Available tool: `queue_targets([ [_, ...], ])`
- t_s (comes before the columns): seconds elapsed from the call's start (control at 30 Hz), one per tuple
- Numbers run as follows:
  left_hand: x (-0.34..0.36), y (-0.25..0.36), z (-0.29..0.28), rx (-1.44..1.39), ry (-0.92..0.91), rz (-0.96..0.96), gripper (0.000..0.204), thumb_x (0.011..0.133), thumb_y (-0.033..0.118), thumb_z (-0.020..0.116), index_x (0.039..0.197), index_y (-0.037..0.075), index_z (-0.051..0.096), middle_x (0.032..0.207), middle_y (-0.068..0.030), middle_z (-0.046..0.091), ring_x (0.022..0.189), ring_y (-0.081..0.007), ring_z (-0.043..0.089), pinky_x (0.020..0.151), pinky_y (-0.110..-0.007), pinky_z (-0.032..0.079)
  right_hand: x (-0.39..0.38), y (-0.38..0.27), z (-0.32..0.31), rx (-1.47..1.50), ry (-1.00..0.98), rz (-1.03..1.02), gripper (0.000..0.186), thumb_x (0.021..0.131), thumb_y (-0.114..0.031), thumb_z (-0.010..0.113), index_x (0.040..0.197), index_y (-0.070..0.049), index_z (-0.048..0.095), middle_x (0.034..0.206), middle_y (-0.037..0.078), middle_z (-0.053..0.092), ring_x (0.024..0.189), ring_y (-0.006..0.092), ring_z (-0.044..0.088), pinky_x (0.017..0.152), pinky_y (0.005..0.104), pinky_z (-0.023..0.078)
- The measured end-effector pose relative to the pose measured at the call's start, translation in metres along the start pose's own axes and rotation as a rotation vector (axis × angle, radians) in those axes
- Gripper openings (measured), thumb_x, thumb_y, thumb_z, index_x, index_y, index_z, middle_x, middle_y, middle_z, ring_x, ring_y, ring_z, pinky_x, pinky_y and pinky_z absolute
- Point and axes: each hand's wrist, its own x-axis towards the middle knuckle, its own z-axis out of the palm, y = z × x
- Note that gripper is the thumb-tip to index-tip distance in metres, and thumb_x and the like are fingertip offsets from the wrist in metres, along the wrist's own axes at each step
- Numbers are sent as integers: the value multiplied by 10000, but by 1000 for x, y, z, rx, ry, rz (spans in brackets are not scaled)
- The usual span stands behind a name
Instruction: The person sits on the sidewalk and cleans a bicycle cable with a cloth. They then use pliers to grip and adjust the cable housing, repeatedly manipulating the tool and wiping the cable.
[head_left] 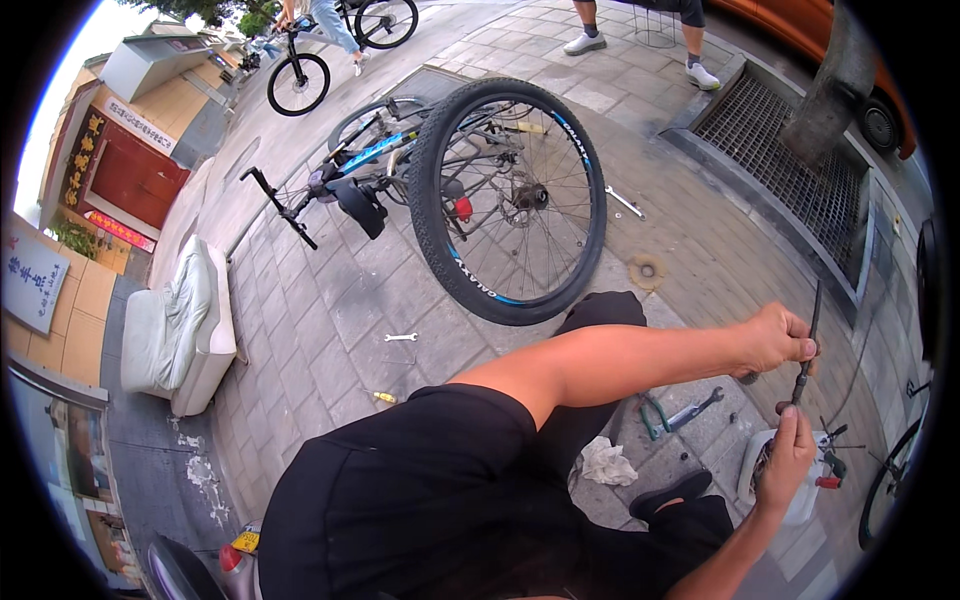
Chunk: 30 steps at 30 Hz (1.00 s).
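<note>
The upturned bicycle (pixel 430 180) is lying on the paved ground, its rear wheel (pixel 508 200) tilting up, well apart from the hands. A white armchair (pixel 180 330) is sitting off to the left. Over at the right, the left hand (pixel 775 338) is closing round the upper part of a thin black cable (pixel 808 345), and the right hand (pixel 788 455) is pinching its lower end just above a white tub (pixel 752 465). Small wrenches (pixel 401 337) are lying on the pavers.

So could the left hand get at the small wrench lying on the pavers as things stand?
Probably not: the left hand is shut on the thin dark rod out to the right, while the small wrench lies far to the left across the person's body.
</note>
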Motion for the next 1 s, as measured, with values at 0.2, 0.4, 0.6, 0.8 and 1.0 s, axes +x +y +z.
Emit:
queue_targets([
  [0.2,-2,-9,-10,220,149,-101,163,974,147,710,976,-7,762,880,-71,766,809,-118,637,724,-287,509,-3,-22,40,-676,291,-465,234,1051,-150,565,1032,71,638,818,125,502,721,269,505,700,391,418],
  [0.4,-12,15,-18,45,-45,-58,206,971,225,730,1004,23,760,886,-39,769,762,-90,605,648,-263,473,-1,-14,19,140,-46,114,285,1073,-224,542,1103,40,644,791,50,489,688,153,476,642,314,395],
  [0.6,-20,26,-17,-79,-164,21,275,962,293,752,1039,29,746,887,-38,771,741,-83,595,650,-255,474,-10,-24,26,1044,-291,179,423,1077,-337,538,1137,78,597,789,31,481,676,119,441,628,267,375],
  [0.8,-15,20,-20,-88,-109,107,198,971,192,733,1014,0,753,890,-61,775,762,-83,608,647,-265,475,1,-21,36,1236,-346,164,414,1083,-339,542,1115,72,584,780,30,470,668,120,429,631,271,367],
  [1.0,-17,30,-32,10,84,39,147,973,124,706,988,-11,762,884,-59,771,769,-104,619,687,-279,500,23,-14,38,870,-204,139,350,1086,-282,549,1091,63,606,780,21,475,687,97,417,639,259,344],
])
